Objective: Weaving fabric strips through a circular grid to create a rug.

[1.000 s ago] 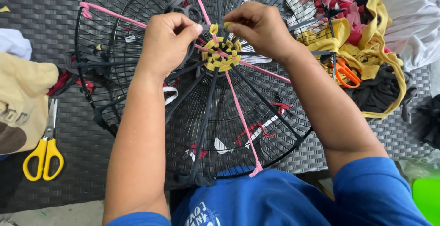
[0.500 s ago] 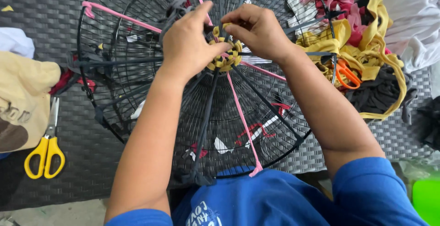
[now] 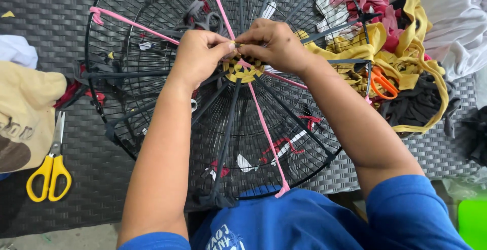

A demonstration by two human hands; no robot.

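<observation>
Pinching yellow weave (image 3: pixel 242 71) at hub, both hands (image 3: pixel 238 52) meet.

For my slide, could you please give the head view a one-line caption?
Left hand and right hand pinch yellow weaving at the hub of a round wire fan guard; yellow scissors nearby.

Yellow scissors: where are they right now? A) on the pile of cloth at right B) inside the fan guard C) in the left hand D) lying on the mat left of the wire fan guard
D: the yellow scissors lie on the woven mat, left of the wire fan guard, while the left hand and right hand pinch a strip at the guard's centre.
</observation>
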